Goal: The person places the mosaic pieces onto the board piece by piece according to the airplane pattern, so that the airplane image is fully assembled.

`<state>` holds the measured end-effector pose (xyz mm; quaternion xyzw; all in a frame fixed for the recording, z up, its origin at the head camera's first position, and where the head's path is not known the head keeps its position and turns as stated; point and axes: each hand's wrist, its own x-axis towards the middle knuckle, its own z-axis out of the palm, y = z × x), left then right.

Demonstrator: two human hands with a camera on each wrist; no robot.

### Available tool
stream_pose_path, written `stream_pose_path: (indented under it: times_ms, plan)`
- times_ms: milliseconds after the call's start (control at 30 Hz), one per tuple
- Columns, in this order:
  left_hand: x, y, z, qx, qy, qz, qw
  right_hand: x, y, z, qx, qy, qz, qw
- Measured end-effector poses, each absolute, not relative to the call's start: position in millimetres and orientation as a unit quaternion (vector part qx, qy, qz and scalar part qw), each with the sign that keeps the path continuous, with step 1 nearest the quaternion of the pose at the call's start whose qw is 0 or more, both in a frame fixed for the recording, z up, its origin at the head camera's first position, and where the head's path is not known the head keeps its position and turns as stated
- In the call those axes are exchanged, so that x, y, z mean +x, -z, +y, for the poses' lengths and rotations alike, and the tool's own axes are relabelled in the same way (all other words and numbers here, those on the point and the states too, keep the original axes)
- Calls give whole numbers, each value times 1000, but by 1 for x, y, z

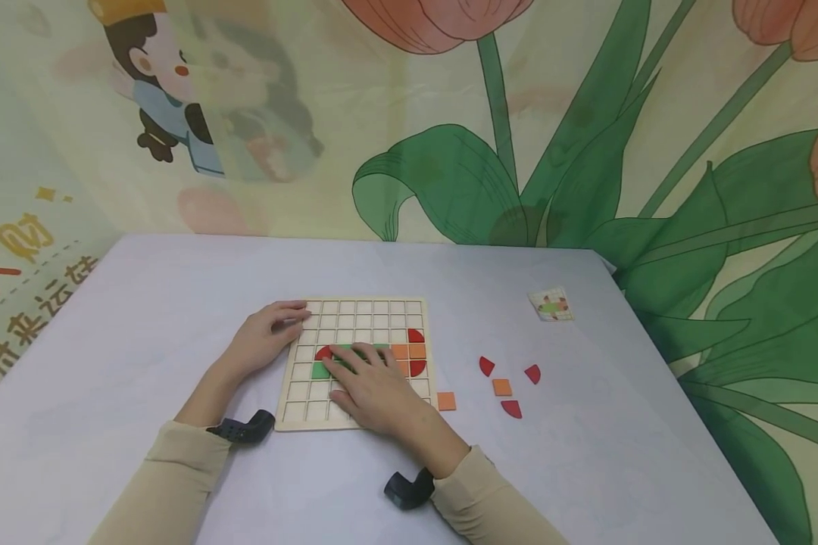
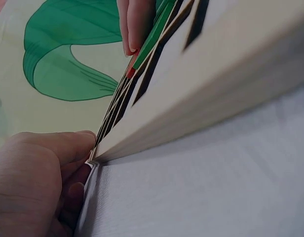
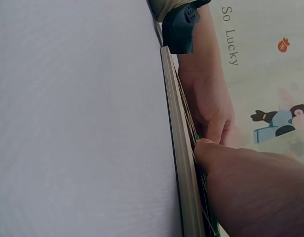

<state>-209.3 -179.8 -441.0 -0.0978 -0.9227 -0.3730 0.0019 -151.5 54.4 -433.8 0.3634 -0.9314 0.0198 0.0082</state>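
Observation:
A pale wooden grid board (image 1: pixel 303 391) lies on the table, with red quarter-circle, green and orange square pieces set in its middle cells. My left hand (image 1: pixel 262 337) holds the board's left edge near the far corner; in the left wrist view the left fingers (image 2: pixel 68 146) touch that corner. Over the middle of the board, my right hand (image 1: pixel 378 393) rests with fingers spread, hiding several cells. Its fingertips are at a red quarter-circle (image 1: pixel 323 353) and the green pieces, as the left wrist view also shows. A green square (image 1: pixel 320 371) shows beside them.
Right of the board lie an orange square (image 1: pixel 446 401) close to its edge, another orange square (image 1: pixel 501 387) and several loose red quarter-circles (image 1: pixel 511 409). A small pattern card (image 1: pixel 551 305) lies farther back. Black wrist cameras (image 1: pixel 245 428) sit on both wrists. A printed cloth hangs behind the table.

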Motion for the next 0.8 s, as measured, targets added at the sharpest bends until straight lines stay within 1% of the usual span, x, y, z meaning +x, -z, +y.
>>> stream_pose_path:
  times_ms: [667, 800]
  plan:
    - [-210, 440, -182, -101, 378, -920, -1, -152, 433, 52, 362, -5, -932, 21]
    - [-210, 442, -181, -104, 379, -920, 0, -152, 426, 59, 355, -29, -934, 6]
